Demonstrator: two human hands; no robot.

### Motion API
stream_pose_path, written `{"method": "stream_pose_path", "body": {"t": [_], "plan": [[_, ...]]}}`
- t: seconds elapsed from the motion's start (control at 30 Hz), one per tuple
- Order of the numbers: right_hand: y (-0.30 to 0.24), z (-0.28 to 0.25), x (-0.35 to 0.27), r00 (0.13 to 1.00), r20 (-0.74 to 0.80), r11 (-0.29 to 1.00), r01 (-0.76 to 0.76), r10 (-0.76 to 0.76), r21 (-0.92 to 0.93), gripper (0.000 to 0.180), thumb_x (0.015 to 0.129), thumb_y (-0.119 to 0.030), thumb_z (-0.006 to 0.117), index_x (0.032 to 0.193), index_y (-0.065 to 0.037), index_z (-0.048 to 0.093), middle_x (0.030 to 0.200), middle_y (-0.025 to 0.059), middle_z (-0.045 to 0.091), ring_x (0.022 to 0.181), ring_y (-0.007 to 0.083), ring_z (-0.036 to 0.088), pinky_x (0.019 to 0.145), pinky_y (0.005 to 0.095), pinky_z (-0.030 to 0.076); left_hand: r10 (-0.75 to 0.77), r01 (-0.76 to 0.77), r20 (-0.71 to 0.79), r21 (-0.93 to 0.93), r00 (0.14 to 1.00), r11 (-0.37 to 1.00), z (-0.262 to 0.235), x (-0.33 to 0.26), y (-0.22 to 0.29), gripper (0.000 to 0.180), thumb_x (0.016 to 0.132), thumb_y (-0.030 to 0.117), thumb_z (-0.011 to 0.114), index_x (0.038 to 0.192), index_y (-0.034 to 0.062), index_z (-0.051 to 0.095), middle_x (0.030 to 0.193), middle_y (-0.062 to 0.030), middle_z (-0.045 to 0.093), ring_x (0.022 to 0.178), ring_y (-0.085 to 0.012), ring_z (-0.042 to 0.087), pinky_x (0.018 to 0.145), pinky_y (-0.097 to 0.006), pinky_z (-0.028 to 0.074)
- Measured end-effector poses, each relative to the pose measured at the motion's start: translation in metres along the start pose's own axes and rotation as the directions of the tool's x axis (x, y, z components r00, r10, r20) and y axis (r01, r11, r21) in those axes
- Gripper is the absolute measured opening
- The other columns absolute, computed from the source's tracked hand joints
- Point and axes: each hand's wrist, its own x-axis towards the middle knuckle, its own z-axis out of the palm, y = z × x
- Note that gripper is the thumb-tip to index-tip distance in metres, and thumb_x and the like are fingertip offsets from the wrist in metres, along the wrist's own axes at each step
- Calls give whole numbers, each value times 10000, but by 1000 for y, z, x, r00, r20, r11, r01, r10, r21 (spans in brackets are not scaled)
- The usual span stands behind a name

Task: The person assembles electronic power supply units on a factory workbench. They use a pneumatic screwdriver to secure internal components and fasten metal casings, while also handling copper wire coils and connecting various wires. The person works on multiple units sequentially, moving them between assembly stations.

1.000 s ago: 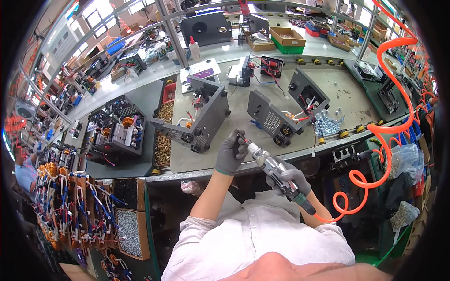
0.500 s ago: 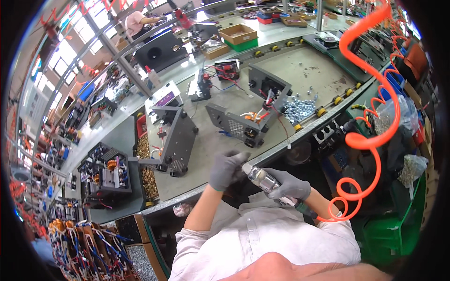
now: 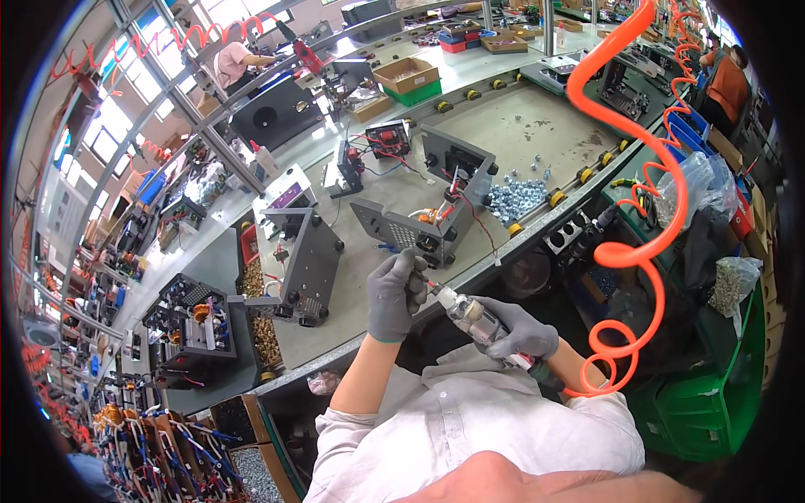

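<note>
My right hand (image 3: 527, 332), in a grey glove, grips a silver air screwdriver (image 3: 471, 320) with an orange coiled hose (image 3: 677, 197). The driver's tip points up and left. Just past the tip is my left hand (image 3: 391, 295), also gloved, its fingers curled closed; anything in them is too small to make out. Beyond it on the bench stands a grey perforated metal bracket (image 3: 377, 222) with wires and black feet. Another grey metal housing (image 3: 310, 258) stands to its left.
A heap of silver fasteners (image 3: 520, 199) lies at the bench's right edge. Brass-coloured small parts (image 3: 263, 323) fill a trough on the left, beside a unit with exposed electronics (image 3: 189, 323). A green bin (image 3: 688, 411) is at lower right. Another person (image 3: 235, 65) works far left.
My left hand has risen from beside the driver's tip, and its fingers have curled upward. My right hand holds the driver nearly still. The view has shifted slightly.
</note>
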Motion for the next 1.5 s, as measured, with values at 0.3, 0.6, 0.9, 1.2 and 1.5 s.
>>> {"method": "stream_pose_path", "body": {"t": [0.3, 0.6, 0.9, 1.2, 1.5], "plan": [[1, -16, -12, 994, -96, 998, 52, -54, -25, 953, 623, -147, 753, 1448, -20, 293, 1133, 52, 547, 944, 103, 539, 830, 269, 462, 194, -244, 169, 365, 966, 899, 10, 21, -7, 330, 849, 330, 703, 876, 6, 647, 638, -25, 576, 500, -74, 531, 436, -236, 406], [-31, -52, -14, 857, -496, 980, 192, -140, 54, 865, 562, -226, 697, 1335, -1, 381, 725, 100, 572, 462, 179, 593, 409, 282, 506, 271, -359, 384, 923, 883, -138, 53, 112, 11, 608, 730, 498, 721, 1141, 68, 595, 888, -149, 660, 810, -331, 644, 821, -427, 482], [19, -87, 1, 949, -311, 991, -10, 52, 135, 818, 607, -200, 742, 1322, -9, 393, 742, 74, 555, 466, 158, 577, 428, 266, 512, -184, -154, 204, 956, 962, 251, 9, 173, 60, 519, 786, 573, 616, 1046, 125, 654, 902, -110, 697, 896, -274, 669, 810, -382, 475], [29, -74, 51, 964, -251, 996, -86, 87, 16, 813, 634, -144, 671, 1383, -26, 378, 832, 46, 524, 513, 124, 562, 443, 263, 493, -26, -236, 250, 939, 968, 248, 2, 193, 48, 630, 835, 697, 491, 848, 100, 693, 799, -96, 689, 811, -243, 667, 758, -378, 466], [45, -77, 56, 960, -280, 996, 2, -27, -88, 782, 618, -147, 676, 1352, -28, 433, 911, 31, 543, 685, 88, 554, 577, 244, 496, -9, -237, 238, 967, 971, 92, 15, 184, 54, 687, 805, 750, 469, 765, 101, 690, 756, -87, 688, 784, -256, 671, 758, -387, 473]]}}
